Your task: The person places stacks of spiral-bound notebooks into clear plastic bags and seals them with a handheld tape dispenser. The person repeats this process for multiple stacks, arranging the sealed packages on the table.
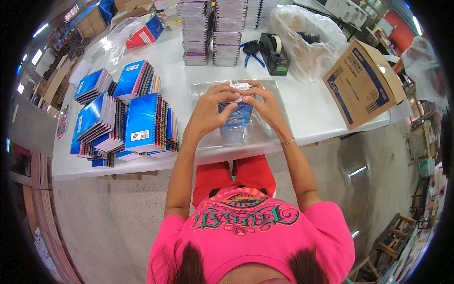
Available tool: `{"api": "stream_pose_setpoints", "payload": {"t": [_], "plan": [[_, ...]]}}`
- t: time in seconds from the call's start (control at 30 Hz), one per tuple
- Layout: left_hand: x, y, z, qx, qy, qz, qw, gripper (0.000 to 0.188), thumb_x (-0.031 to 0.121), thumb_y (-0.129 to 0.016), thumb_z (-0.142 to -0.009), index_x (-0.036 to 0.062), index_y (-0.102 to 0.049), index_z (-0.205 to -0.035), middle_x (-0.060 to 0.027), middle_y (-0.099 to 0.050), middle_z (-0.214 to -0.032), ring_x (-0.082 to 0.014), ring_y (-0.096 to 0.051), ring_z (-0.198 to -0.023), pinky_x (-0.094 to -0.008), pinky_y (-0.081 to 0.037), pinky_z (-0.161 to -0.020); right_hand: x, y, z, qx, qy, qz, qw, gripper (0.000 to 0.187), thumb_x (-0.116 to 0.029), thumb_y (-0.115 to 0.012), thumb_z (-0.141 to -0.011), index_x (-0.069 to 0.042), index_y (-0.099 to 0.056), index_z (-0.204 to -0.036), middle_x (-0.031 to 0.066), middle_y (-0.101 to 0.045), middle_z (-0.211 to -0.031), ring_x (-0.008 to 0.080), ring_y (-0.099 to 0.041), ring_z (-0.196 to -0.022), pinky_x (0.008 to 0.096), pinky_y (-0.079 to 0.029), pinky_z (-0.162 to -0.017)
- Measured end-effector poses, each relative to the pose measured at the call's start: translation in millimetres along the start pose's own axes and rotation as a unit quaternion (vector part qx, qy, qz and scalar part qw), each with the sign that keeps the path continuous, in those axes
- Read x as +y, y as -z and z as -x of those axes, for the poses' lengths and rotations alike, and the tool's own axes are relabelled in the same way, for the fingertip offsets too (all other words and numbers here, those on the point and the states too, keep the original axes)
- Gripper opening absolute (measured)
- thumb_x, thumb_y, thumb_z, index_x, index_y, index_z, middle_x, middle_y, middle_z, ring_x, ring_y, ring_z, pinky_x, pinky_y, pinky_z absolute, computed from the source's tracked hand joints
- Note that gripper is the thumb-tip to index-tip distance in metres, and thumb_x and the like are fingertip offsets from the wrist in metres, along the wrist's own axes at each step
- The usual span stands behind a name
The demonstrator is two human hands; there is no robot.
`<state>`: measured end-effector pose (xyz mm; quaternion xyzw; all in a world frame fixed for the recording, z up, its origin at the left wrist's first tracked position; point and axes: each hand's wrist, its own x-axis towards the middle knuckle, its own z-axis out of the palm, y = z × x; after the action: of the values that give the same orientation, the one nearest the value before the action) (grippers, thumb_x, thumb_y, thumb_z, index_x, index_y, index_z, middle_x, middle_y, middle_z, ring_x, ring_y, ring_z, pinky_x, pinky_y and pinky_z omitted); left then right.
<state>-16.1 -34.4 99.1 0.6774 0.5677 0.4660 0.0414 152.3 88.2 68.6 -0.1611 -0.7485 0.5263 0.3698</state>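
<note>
My left hand (210,106) and my right hand (266,105) both grip a clear plastic bag (239,110) with blue spiral notebooks inside it, held over the white table (302,113). The fingers of both hands pinch the bag's top edge near a white strip. More clear bags (202,90) lie flat on the table under it.
Piles of blue spiral notebooks (127,120) lie at the left. Wrapped notebook stacks (213,33) stand at the back, beside a black tape dispenser (274,54) and blue pliers (250,51). A crumpled plastic bag (307,35) and a cardboard box (362,83) sit at the right.
</note>
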Motion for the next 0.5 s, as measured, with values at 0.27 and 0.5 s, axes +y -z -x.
{"api": "stream_pose_setpoints", "payload": {"t": [0.27,0.5], "plan": [[-10,-19,14,0.058,0.001,0.047,0.997,0.018,0.001,-0.070,-0.078,0.0035,-0.072,-0.096,-0.0100,-0.067,-0.101,-0.0275,-0.062,-0.106,-0.0371,-0.047,-0.095,28,19,-18,0.081,0.004,-0.021,0.996,0.029,-0.029,-0.064,-0.093,-0.005,-0.071,-0.107,0.0081,-0.060,-0.123,0.0170,-0.053,-0.114,0.0328,-0.041,-0.096],[-10,-35,14,0.094,-0.039,0.021,0.995,0.021,-0.006,-0.067,-0.078,0.0041,-0.071,-0.095,-0.0085,-0.064,-0.099,-0.0256,-0.061,-0.101,-0.0346,-0.049,-0.087,124,165,-112,0.307,-0.085,0.160,0.934,0.041,-0.038,-0.062,-0.094,0.001,-0.069,-0.104,0.0064,-0.067,-0.090,0.0143,-0.060,-0.075,0.0283,-0.049,-0.069]]}}
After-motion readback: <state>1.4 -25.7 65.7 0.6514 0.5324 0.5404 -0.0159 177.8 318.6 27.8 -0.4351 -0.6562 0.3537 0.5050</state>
